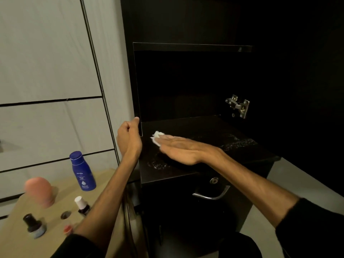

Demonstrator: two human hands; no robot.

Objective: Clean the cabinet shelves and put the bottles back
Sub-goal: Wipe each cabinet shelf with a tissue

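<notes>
The black cabinet stands open with a bare, wet-looking shelf (214,131) at mid frame. My right hand (178,148) lies flat with straight fingers and presses a white tissue (157,137) onto the shelf's left part. My left hand (129,135) grips the cabinet's left side panel edge (137,90), fingers curled round it. On the wooden table (104,185) at lower left stand a blue lotion bottle (82,171), a pink rounded bottle (40,190), a small dark bottle with a white cap (81,205) and a dark-capped bottle (33,226).
A metal hinge (239,106) sits on the cabinet's right inner wall. Below the shelf is a dark drawer front with a lock (214,180) and a metal handle (212,195). Light panelled wall (46,71) fills the left. A small red-capped item (67,229) stands by my left forearm.
</notes>
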